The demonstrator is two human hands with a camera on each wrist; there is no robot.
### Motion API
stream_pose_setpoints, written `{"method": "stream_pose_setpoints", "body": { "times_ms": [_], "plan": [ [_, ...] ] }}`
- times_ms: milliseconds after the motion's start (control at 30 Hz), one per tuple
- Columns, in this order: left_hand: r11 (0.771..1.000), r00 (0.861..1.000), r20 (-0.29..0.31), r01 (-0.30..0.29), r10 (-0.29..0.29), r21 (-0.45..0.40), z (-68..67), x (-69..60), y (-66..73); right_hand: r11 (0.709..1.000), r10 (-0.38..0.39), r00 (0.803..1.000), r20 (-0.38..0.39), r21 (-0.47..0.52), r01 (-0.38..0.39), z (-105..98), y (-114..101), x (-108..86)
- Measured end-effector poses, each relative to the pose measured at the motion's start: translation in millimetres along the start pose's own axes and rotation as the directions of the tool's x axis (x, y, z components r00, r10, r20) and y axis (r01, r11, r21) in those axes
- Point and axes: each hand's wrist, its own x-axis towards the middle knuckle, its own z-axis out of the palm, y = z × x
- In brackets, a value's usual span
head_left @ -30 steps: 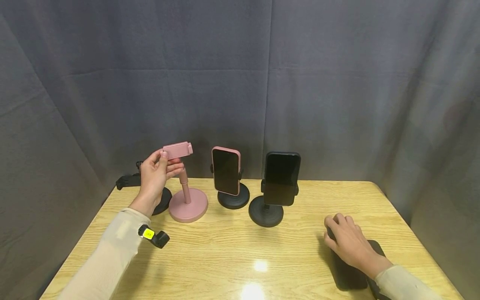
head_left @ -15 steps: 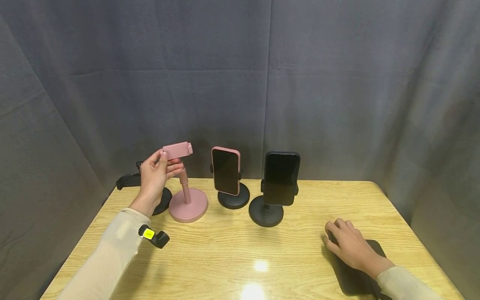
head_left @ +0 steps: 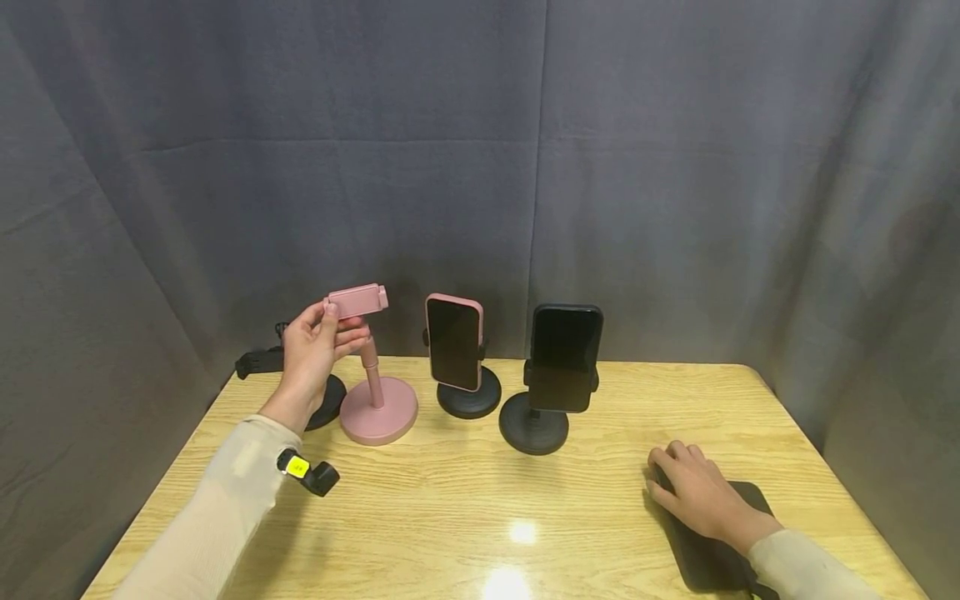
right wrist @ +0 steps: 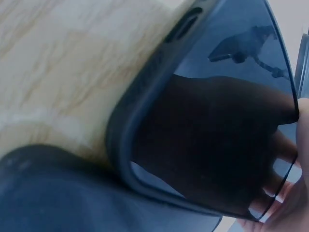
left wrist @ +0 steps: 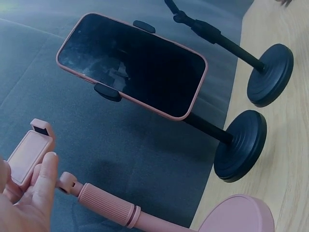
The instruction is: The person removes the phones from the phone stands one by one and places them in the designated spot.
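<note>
My left hand [head_left: 311, 350] pinches the pink clamp head [head_left: 356, 302] of a phone stand, thumb on its near face. Below it, the pink stand's round base [head_left: 378, 417] rests on the table; in the left wrist view the ribbed pink pole [left wrist: 108, 203] slopes away from the fingers. At the right, my right hand [head_left: 697, 496] grips the far end of a black-cased phone [head_left: 701, 554]. A second dark phone [head_left: 752, 497] lies beside it, partly hidden by the hand and wrist. In the right wrist view, the gripped phone [right wrist: 207, 145] has its glossy screen up, beside the other dark phone [right wrist: 63, 198].
Two black stands on the wooden table [head_left: 450, 517] hold upright phones: a pink-cased phone [head_left: 454, 343] and a black phone [head_left: 565, 358]. Another black stand [head_left: 260, 362] is partly hidden behind my left hand. Grey curtains [head_left: 450, 167] surround the table's back and sides.
My right hand has moved slightly toward the near edge with the phone, which now sits closer against the second phone. My left hand keeps its pinch on the pink clamp.
</note>
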Motion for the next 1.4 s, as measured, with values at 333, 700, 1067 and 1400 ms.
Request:
{"method": "stream_pose_setpoints", "body": {
  "times_ms": [333,700,1067,1400],
  "plan": [
    [0.998,0.999,-0.014,0.041,-0.042,-0.048,2.8,-2.2,-1.4,0.998,0.009,0.999,0.042,0.056,-0.012,5,2,0.1],
    [0.996,0.995,0.047,0.087,-0.086,-0.024,-2.2,-14.3,-4.6,0.999,0.018,0.999,0.034,0.046,-0.019,8,1,1.6],
    [0.992,0.995,0.001,0.095,-0.096,0.086,-2.3,-32.6,-11.0,0.999,0.009,1.000,0.014,0.054,-0.010,10,-2,-0.5],
    [0.992,0.997,0.039,0.064,-0.069,0.108,4.2,-49.8,-19.5,0.998,0.015,1.000,0.001,0.067,-0.015,10,-3,-0.2]
  ]
}}
